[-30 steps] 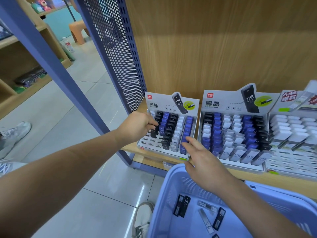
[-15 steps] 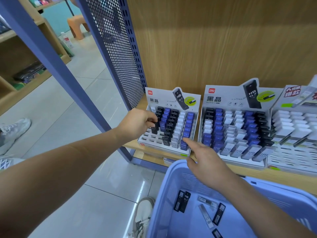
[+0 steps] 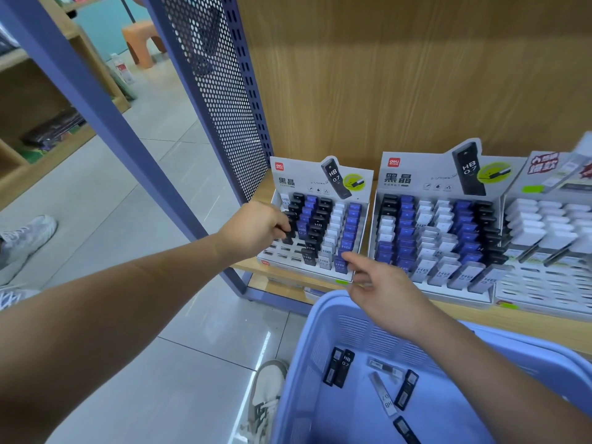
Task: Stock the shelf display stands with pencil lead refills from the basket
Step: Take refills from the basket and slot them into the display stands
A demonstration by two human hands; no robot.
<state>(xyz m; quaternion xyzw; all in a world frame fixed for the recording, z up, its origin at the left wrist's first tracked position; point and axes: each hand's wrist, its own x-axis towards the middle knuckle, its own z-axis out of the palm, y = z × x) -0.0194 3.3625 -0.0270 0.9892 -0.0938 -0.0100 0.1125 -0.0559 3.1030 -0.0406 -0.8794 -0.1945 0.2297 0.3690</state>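
**Left stand: both hands at the slots**

A black refill (image 3: 287,240) is pinched in the curled left hand (image 3: 256,227) over the near-left slots of the left display stand (image 3: 320,174). The right hand (image 3: 384,286) is held relaxed and grips nothing, its forefinger tip at a front blue refill (image 3: 347,243). Loose refills (image 3: 339,366) are seen lying in the basket (image 3: 307,318).

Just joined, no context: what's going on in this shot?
A person is stocking a shop shelf with pencil lead refills. Their left hand grips a black refill at the left columns of the left display stand, apparently seating it in a slot. The right hand, holding nothing, reaches its forefinger toward the stand's front right corner. The front slots on the stand's left side are empty. A handful of loose refills lie in the blue basket below.
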